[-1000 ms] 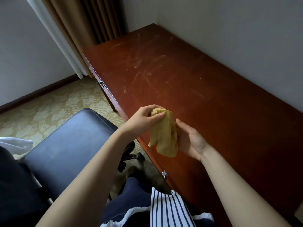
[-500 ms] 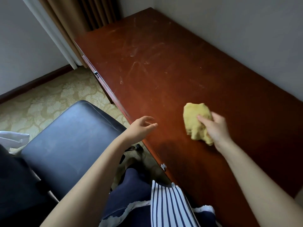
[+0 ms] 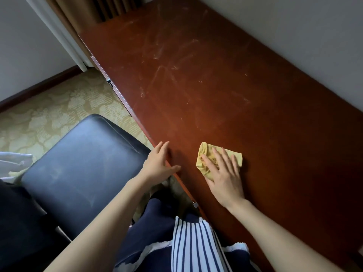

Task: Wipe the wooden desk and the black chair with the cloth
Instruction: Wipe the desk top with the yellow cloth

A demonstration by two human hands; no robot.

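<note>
Right hand (image 3: 224, 179) lies flat with fingers spread, pressing the bunched yellow cloth (image 3: 206, 154) onto the reddish wooden tabletop (image 3: 216, 85) near its front edge, and I see the left hand (image 3: 157, 163) resting open on that edge nearby. Pale smears streak the tabletop farther off, where it runs along a grey wall (image 3: 294, 26) toward brown curtains (image 3: 102, 8). On my left the black chair (image 3: 78, 163) stands just beside the tabletop's edge on patterned beige carpet (image 3: 59, 107).

a crumpled yellow cloth (image 3: 208, 158) lies on the dusty, streaked reddish wooden desk (image 3: 196, 85); a black padded chair (image 3: 78, 163) stands beside it.
</note>
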